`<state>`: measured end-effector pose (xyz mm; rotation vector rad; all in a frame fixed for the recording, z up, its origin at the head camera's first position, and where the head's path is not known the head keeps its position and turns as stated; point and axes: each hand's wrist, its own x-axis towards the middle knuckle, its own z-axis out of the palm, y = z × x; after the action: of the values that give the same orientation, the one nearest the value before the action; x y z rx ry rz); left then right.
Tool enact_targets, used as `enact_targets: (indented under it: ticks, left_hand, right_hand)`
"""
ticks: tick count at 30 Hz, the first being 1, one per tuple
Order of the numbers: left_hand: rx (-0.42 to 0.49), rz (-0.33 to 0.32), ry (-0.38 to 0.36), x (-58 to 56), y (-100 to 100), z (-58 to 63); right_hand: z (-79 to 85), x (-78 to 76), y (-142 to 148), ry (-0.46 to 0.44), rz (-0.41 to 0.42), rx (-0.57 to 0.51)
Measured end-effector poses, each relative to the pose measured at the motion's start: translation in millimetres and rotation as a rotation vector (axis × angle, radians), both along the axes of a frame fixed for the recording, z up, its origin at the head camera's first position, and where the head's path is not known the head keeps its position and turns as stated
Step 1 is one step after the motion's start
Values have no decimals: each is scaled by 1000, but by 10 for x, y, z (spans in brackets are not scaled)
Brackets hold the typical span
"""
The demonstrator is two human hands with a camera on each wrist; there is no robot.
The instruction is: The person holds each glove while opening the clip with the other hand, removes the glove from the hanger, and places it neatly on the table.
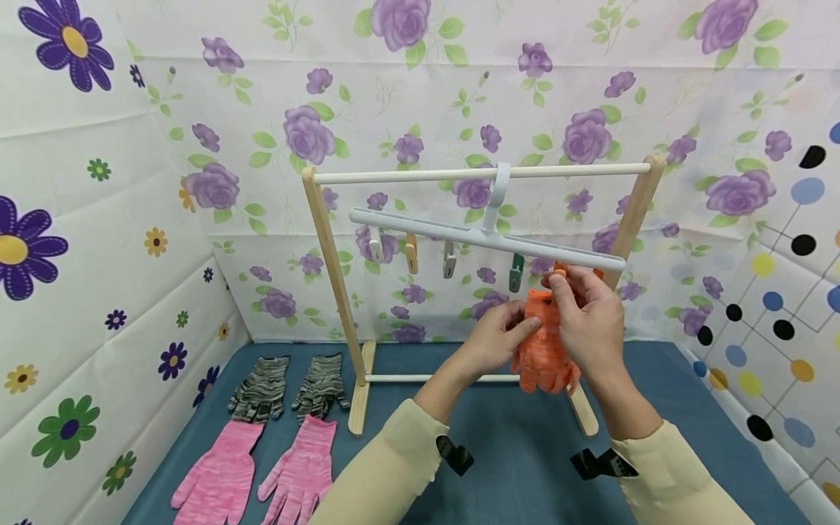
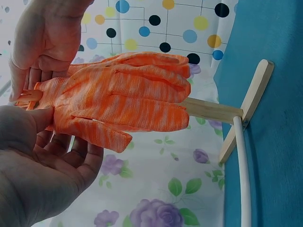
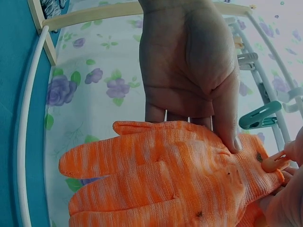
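Note:
My left hand (image 1: 495,339) holds an orange knit glove (image 1: 545,343) near its cuff, thumb on the front and fingers behind. The glove hangs with its fingers down, and more orange knit shows behind it. At the cuff, my right hand (image 1: 593,313) pinches an orange clip (image 3: 272,163), which lies against the cuff edge in the right wrist view. Above the hands, a light grey hanger (image 1: 485,237) slopes down to the right. A dark green clip (image 1: 516,273) hangs from it, just left of the right hand.
A wooden stand's white top rod (image 1: 407,176) carries the hanger. White (image 1: 375,244), tan (image 1: 411,254) and grey (image 1: 449,260) clips hang farther left. Two grey-black gloves (image 1: 259,386) and two pink gloves (image 1: 219,470) lie on the blue table (image 1: 512,452) at the left. Patterned sheets surround it.

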<state>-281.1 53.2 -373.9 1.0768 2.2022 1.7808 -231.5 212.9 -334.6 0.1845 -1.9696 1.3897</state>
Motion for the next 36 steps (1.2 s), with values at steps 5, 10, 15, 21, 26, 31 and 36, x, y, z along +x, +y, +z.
enact_targets:
  ticks: [5, 10, 15, 21, 26, 31, 36]
  left_hand:
    - [-5, 6, 6, -6, -15, -15]
    - [-14, 11, 1, -5, -29, -22]
    - [-37, 24, 7, -6, -49, -42]
    - [-71, 44, 21, -12, -95, -104]
    - [-50, 39, 19, -12, -135, -157]
    - [-38, 38, -3, -14, -210, -211]
    - [-49, 53, 4, 2, -309, -265]
  right_hand:
    - [-3, -6, -2, 8, 12, -13]
    - [5, -1, -5, 4, -4, -10]
    - [1, -1, 2, 5, -16, -3]
    - [2, 3, 20, 20, -17, -1]
    - [8, 12, 19, 28, -8, -5]
    - [8, 6, 17, 48, -19, 5]
    - [2, -1, 22, 47, -35, 6]
